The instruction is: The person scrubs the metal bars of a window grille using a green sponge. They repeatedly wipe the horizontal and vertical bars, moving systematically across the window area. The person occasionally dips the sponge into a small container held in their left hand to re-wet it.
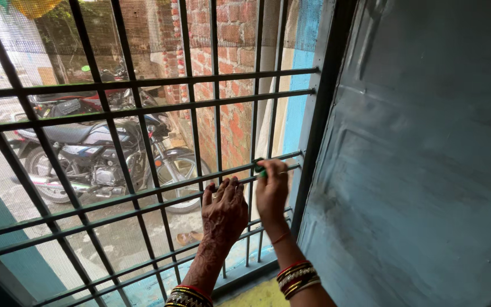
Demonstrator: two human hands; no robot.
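Window bay with a grey-blue shutter [421, 170] swung open on the right and a dark metal grille [143, 199] across the opening. Nearest, both wrists carry stacked bangles. Left hand [223, 211] rests flat against a paired horizontal bar, fingers loosely spread, gripping nothing. Right hand [272, 187], just beside it, is closed around a small green object [259, 167] pressed to the same bar near the frame. Beyond the mesh, a parked motorcycle [95, 156] stands before a brick wall [234, 68].
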